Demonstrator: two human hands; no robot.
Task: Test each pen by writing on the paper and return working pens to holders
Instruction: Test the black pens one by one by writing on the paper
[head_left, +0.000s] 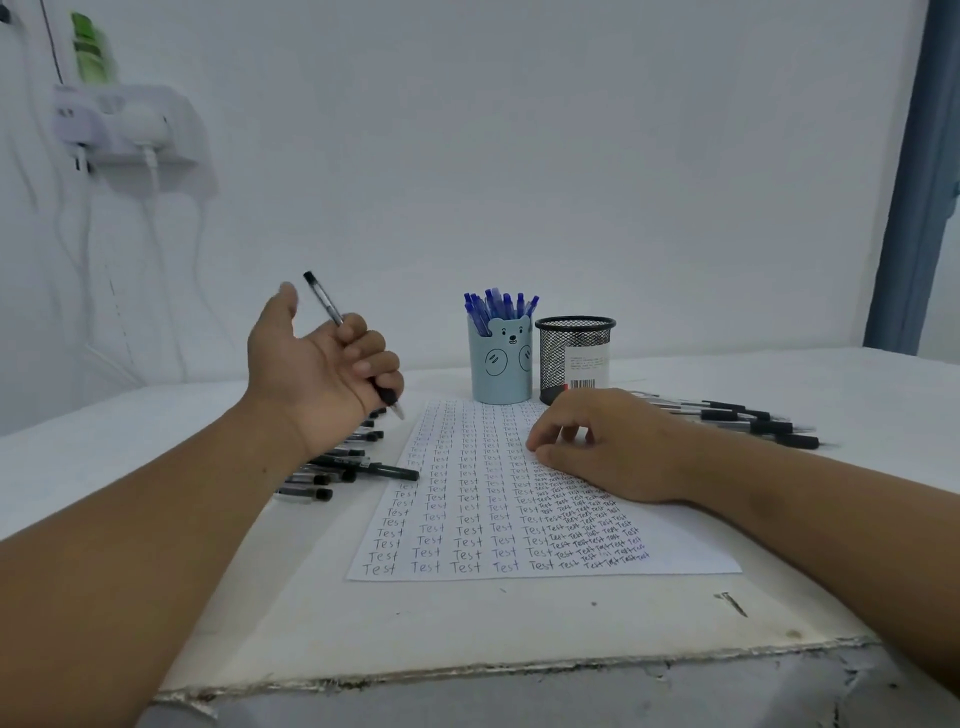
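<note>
Nearest, the chipped front edge of a white table (467, 639), with a small dark mark toward its right corner. Just beyond, a sheet of paper (519, 519) lying flat, covered in rows of the word "Test" — neat columns on the left, a cramped, overlapping block toward the lower right.

On the paper's right half, the right hand (613, 447), palm down, fingers loosely curled with the tips touching the sheet, holding nothing; forearm stretched across the table from the right.

Raised above the table just left of the paper, the left hand (322, 374), palm turned up, fingers curled round a black pen (358, 353) with the thumb standing free. Pen tilted, cap end up and to the left, metal tip down and to the right, hanging just off the paper's upper left corner without touching it.

Under and behind that wrist, a heap of black pens (337, 467) lying on the table beside the paper's left edge, one longer dark pen pointing toward the sheet. On the far right, well apart from the heap, a second row of black pens (753, 421) lying side by side.

Past the top of the paper, two holders standing touching or nearly so — a light-blue cup with a bear face (501, 364), filled with blue pens (498, 306), and to its right a black mesh cup (574, 358) with a label showing through the mesh.

Farthest, a white wall, with a power strip (119, 124) and hanging cables at upper left.
</note>
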